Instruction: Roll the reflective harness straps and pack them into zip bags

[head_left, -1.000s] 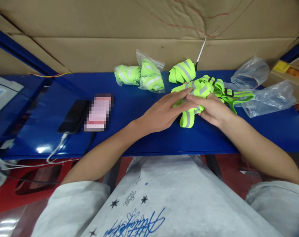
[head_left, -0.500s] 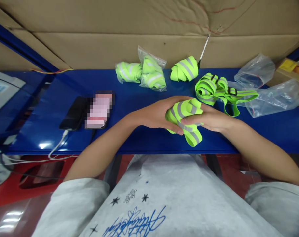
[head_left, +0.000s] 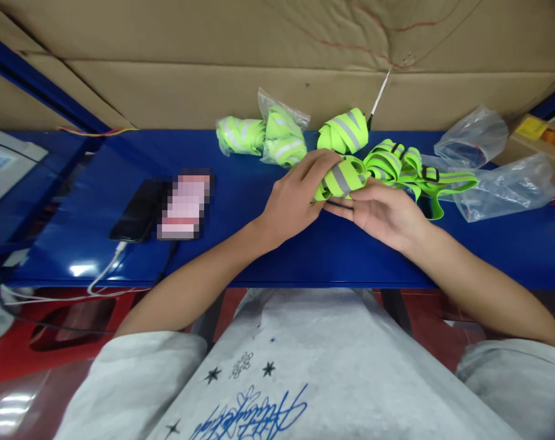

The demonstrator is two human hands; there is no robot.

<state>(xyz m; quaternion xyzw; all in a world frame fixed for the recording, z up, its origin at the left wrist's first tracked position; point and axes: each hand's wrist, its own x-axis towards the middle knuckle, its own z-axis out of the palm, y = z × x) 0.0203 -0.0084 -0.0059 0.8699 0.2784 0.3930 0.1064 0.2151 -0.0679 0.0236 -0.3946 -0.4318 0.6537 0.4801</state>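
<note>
Between my two hands is a rolled neon-yellow reflective strap point(head_left: 341, 179) with grey bands. My left hand point(head_left: 294, 194) curls over its left side, fingers wrapped on top. From the right, my right hand point(head_left: 382, 209) grips its lower right edge with thumb and fingers. Just behind the roll, a loose reflective strap point(head_left: 390, 160) with black buckles lies in a tangle. Another rolled strap point(head_left: 344, 131) stands by the back panel. To its left sit two rolled straps in clear bags, one bagged roll point(head_left: 241, 135) beside the other bagged roll point(head_left: 284, 137).
Clear plastic bags point(head_left: 511, 183) lie at the right of the blue table point(head_left: 241, 263), near a cardboard box point(head_left: 541, 143). A black phone point(head_left: 137, 211) with a white cable and a lit phone point(head_left: 184, 208) rest on the left. Brown cardboard point(head_left: 190, 91) lines the back.
The strap roll has moved up and away from me, and its hanging end no longer shows. My left hand has turned over the top of it, and my right hand has shifted underneath.
</note>
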